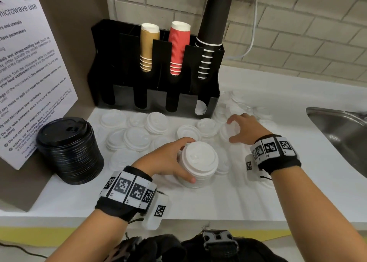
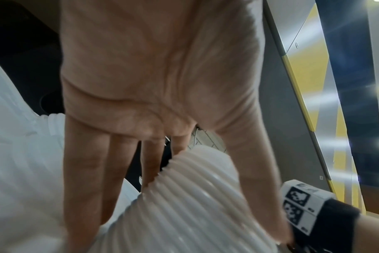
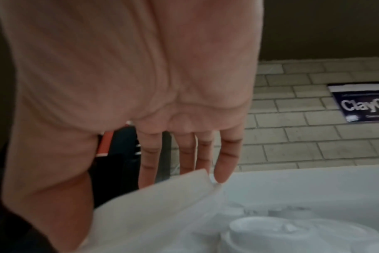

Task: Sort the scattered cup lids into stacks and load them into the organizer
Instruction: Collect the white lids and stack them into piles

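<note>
At frame centre, the left hand (image 1: pixel 164 162) grips the white lid stack (image 1: pixel 198 166); the right hand (image 1: pixel 246 129), spread and empty, should seat a matching lid (image 1: pixel 226 130) squarely.

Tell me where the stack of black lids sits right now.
In the head view the stack of black lids stands on the counter's left side, before the microwave notice, left of the left hand.

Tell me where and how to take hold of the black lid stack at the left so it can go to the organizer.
Grip the black lid stack low on its ribbed side wall, thumb on one side and fingers opposite, coming from its open right side. It is tall and leans slightly, so holding only the top lids would probably split it. The left hand is nearer but already holds the white lid stack.
</note>
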Action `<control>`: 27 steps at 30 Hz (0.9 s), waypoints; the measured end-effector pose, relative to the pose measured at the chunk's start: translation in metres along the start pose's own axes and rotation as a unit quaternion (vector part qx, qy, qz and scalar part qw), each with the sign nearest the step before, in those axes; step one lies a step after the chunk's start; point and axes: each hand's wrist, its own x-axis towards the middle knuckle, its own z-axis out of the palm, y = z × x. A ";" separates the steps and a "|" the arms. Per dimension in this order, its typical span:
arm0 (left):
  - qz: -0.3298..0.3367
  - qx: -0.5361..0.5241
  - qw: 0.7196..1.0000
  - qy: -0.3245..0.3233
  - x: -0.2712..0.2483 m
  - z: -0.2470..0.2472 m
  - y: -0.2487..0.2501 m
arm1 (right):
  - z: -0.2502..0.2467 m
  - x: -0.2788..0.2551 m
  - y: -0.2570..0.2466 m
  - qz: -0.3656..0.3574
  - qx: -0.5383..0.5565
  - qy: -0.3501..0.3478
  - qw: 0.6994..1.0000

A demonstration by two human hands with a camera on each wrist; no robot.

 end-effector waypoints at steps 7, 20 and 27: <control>0.019 -0.006 0.999 0.028 0.002 0.004 0.001 | 0.008 -0.056 -0.016 -0.069 0.321 0.085 0.941; 0.014 -0.019 0.999 0.036 0.003 0.008 -0.001 | 0.048 -0.093 -0.049 -0.133 0.343 0.068 0.928; 0.013 -0.023 0.998 0.056 0.004 0.010 -0.002 | 0.046 -0.090 -0.058 -0.152 0.282 0.054 0.946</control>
